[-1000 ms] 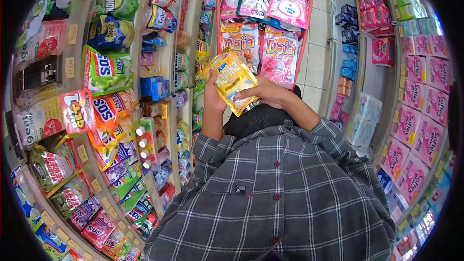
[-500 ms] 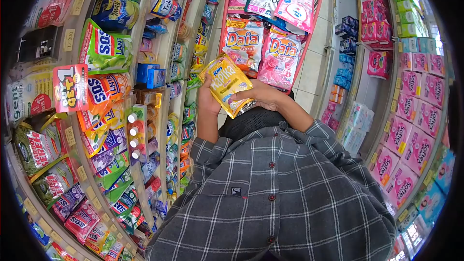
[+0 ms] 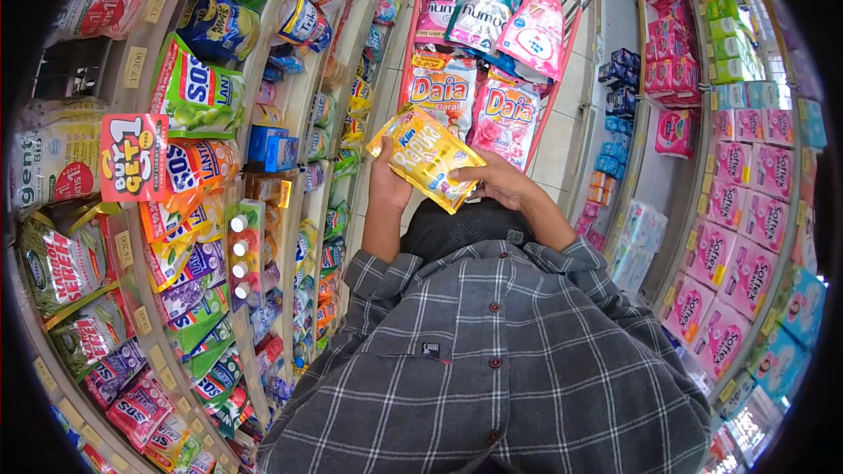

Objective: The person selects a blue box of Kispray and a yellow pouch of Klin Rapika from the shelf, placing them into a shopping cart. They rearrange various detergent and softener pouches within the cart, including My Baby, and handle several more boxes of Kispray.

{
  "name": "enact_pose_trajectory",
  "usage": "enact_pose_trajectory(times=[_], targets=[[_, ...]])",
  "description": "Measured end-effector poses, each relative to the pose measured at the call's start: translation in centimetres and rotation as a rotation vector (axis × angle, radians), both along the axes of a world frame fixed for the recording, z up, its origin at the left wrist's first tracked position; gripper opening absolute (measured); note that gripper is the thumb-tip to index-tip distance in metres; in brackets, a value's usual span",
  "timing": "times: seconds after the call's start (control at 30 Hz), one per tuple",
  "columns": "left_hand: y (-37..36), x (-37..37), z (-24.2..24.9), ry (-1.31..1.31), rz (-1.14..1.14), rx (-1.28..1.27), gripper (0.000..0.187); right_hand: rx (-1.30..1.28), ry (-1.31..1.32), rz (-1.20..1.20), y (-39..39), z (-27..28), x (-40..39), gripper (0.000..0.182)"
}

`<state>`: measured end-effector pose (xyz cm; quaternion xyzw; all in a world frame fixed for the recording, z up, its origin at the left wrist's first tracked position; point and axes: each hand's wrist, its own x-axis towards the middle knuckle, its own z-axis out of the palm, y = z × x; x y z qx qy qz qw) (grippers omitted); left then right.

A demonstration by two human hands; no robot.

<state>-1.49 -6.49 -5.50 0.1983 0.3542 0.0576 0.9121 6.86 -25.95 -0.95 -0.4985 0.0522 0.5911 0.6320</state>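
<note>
A yellow refill pouch (image 3: 428, 158) labelled "Rapika" is held in front of my body, tilted, its printed face up. My left hand (image 3: 387, 183) grips its left edge, with the thumb near the upper left corner. On the lower right edge, my right hand (image 3: 502, 183) pinches the pouch with the thumb on its front; the other fingers are mostly hidden behind it. Just beyond stands the shopping cart (image 3: 551, 118), holding an orange and white Daia pack (image 3: 442, 86), a pink Daia pack (image 3: 507, 116) and several pink, white and teal pouches (image 3: 479, 9).
Shelves of cleaner pouches (image 3: 204, 92) line my left, with a red "Buy 1 Get 1" sign (image 3: 133, 158) sticking out. Pink Softex packs (image 3: 739, 211) fill the shelves on my right. Pale floor tiles (image 3: 562, 114) run beside the cart.
The pouch has turned to a flatter slant and moved slightly right. My right hand has shifted toward its right edge, uncovering more of the printed front. The view has shifted slightly.
</note>
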Motion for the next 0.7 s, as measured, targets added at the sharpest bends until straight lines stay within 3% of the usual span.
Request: enact_pose_trajectory(times=[0.37,0.7], targets=[[0.1,2.2,-0.8,-0.014,-0.117,-0.084,0.044,0.006,-0.002,-0.101,0.2,-0.3,0.6,0.052],[0.3,3.0,-4.5,-0.063,-0.151,-0.147,0.046,-0.117,-0.05,-0.142,0.2,-0.1,1.3,0.052]])
